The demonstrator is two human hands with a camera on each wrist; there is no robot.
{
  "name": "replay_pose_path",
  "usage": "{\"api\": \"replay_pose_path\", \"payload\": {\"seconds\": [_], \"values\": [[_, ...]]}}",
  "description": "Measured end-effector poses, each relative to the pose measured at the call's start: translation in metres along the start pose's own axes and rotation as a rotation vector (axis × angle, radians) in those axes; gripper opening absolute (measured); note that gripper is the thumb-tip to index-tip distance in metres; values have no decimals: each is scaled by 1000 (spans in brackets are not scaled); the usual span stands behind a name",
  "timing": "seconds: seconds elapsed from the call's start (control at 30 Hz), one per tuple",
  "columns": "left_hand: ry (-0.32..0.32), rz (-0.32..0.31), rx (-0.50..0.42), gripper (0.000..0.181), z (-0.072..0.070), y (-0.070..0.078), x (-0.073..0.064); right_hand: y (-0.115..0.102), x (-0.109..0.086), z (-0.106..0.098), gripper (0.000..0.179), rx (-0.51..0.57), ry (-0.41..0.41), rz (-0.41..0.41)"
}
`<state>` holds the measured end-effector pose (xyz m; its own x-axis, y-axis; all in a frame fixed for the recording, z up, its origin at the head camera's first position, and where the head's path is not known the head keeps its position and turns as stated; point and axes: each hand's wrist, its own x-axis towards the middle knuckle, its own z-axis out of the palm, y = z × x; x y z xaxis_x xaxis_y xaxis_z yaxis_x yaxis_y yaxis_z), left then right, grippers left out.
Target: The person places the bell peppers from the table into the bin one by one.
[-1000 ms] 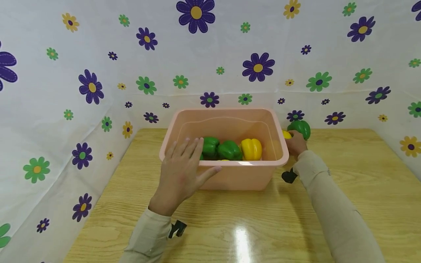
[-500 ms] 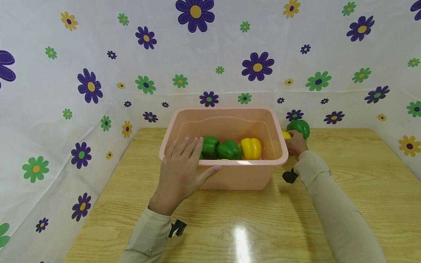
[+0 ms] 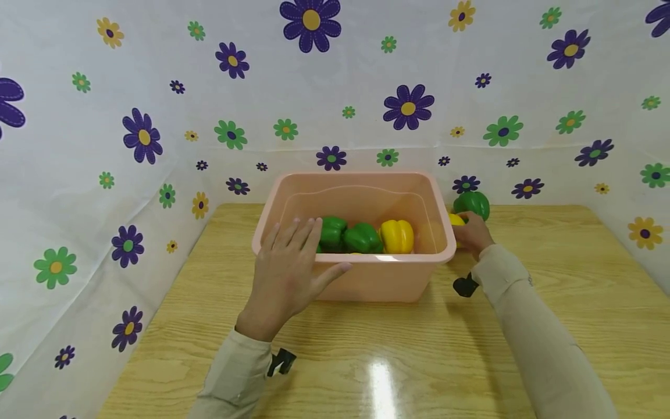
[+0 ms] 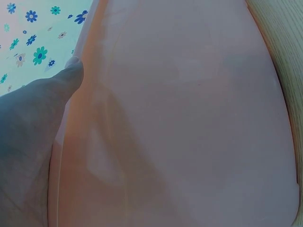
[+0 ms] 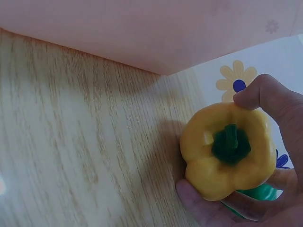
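My right hand (image 3: 474, 234) grips a yellow bell pepper (image 5: 201, 142) just to the right of the pink plastic tub (image 3: 377, 279). In the right wrist view its thumb lies on one side of the pepper, with fingers curled round the other. The green stem faces that camera. Behind this hand a green bell pepper (image 3: 473, 205) sits at the back of the table. My left hand (image 3: 285, 276) rests with straight fingers over the tub's front left rim, and its thumb lies along the front wall. Inside the tub are green peppers (image 3: 362, 238) and a yellow pepper (image 3: 397, 237), partly hidden by the rim.
A wooden table (image 3: 335, 361) carries the tub near its back edge. Flower-printed white sheeting (image 3: 314, 87) rises behind the table and along both sides. Dark wrist-mounted pieces (image 3: 464, 286) stick out beside both sleeves.
My right hand has shifted slightly towards me with the yellow pepper, away from the green one behind. The left hand keeps its place on the tub. The head view has turned a little.
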<state>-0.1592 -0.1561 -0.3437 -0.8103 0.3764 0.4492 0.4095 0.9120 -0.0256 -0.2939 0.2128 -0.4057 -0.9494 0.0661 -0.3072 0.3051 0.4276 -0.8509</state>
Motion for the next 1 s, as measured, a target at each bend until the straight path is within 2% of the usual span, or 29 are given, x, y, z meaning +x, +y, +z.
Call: {"api": "replay_pose_path", "payload": {"seconds": [0.2, 0.6, 1.0], "values": [[-13, -13, -4, 94, 1, -1, 0, 0, -6, 1, 78, -14, -2, 21], [-41, -26, -7, 93, 1, -1, -1, 5, -18, 0, 81, 38, -12, 32], [-31, -13, -3, 93, 0, 1, 0, 12, -27, -11, 89, 80, 14, 21]]}}
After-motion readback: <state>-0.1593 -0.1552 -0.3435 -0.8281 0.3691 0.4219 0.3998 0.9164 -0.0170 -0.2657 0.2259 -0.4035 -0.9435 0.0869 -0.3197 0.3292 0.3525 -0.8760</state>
